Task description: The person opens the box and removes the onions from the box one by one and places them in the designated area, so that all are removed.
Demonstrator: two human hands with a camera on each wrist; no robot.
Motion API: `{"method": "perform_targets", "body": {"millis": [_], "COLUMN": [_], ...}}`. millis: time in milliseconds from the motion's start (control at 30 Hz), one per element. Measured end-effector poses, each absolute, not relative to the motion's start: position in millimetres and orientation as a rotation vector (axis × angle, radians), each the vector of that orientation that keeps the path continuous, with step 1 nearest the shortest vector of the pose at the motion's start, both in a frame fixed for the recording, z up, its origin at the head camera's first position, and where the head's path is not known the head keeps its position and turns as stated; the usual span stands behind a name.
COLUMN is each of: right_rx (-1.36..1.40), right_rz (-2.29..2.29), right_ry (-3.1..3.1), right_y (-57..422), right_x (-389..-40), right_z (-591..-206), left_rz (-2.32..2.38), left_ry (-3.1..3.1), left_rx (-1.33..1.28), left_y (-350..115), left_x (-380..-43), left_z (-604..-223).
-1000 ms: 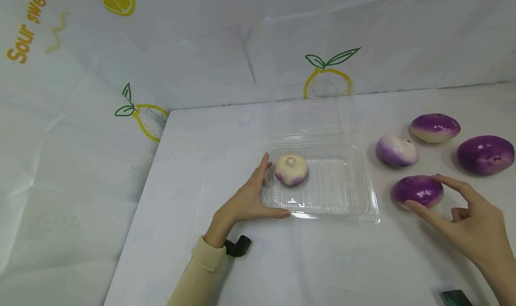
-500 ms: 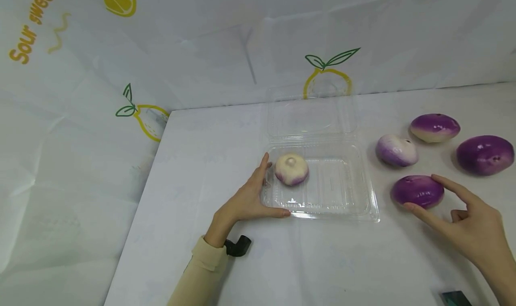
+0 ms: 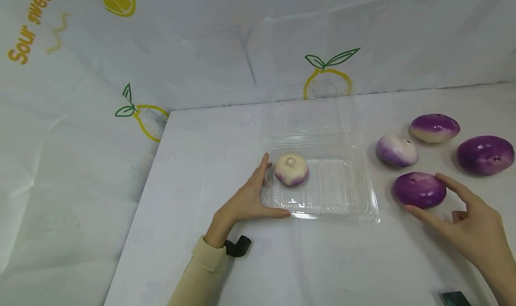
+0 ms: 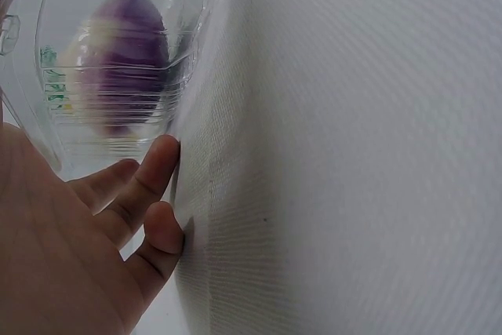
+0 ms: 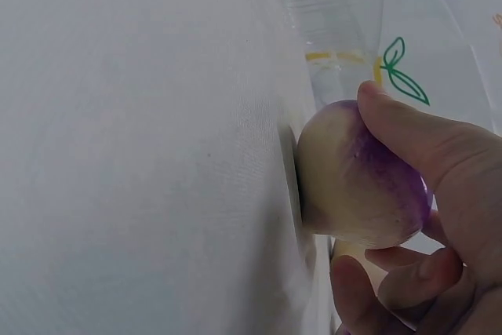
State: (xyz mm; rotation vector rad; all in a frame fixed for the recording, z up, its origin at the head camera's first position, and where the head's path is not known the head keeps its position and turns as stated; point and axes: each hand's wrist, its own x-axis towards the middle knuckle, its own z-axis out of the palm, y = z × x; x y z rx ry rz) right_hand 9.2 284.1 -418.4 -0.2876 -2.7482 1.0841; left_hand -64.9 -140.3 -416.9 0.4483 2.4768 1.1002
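In the head view, a clear plastic clamshell box point(image 3: 332, 185) lies with its lid point(image 3: 310, 118) folded back. One cream-and-purple turnip point(image 3: 291, 169) sits at the left of its base. My left hand point(image 3: 251, 198) rests at the box's left front corner, thumb along the front rim and fingers against the left side. In the left wrist view, its lower fingers point(image 4: 149, 182) are spread beside the table cloth. My right hand point(image 3: 471, 221) pinches a glossy purple turnip point(image 3: 419, 190) between thumb and index finger, right of the box. Its cream underside shows in the right wrist view, close to the cloth.
Three more turnips lie at the right: a pale one point(image 3: 397, 150), a two-toned one point(image 3: 435, 128) and a large dark purple one point(image 3: 485, 155). A dark object point(image 3: 455, 298) lies at the front right. A lemon-printed sheet point(image 3: 209, 50) hangs behind the white table point(image 3: 193, 162).
The turnip pinched by my right hand has tipped and shifted slightly up and to the right. My left hand and the box have stayed put.
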Motion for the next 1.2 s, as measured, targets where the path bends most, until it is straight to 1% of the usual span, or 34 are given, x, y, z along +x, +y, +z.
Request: {"method": "perform_targets", "body": {"millis": [433, 667, 1200], "right_rx": [-0.218, -0.120, -0.031], "right_rz": [1.062, 1.059, 1.136], "right_ry": [-2.674, -2.578, -2.476], "right_y": [282, 280, 262], "right_x": [10, 10, 7], "right_z": [-421, -419, -401], "left_rz": [1.107, 1.107, 1.118], "left_ry": [2.469, 2.469, 2.465], "left_rx": [0.432, 0.429, 0.434], "left_y": [-140, -140, -141], "left_x": [-65, -65, -66], "left_z": [-419, -418, -420]}}
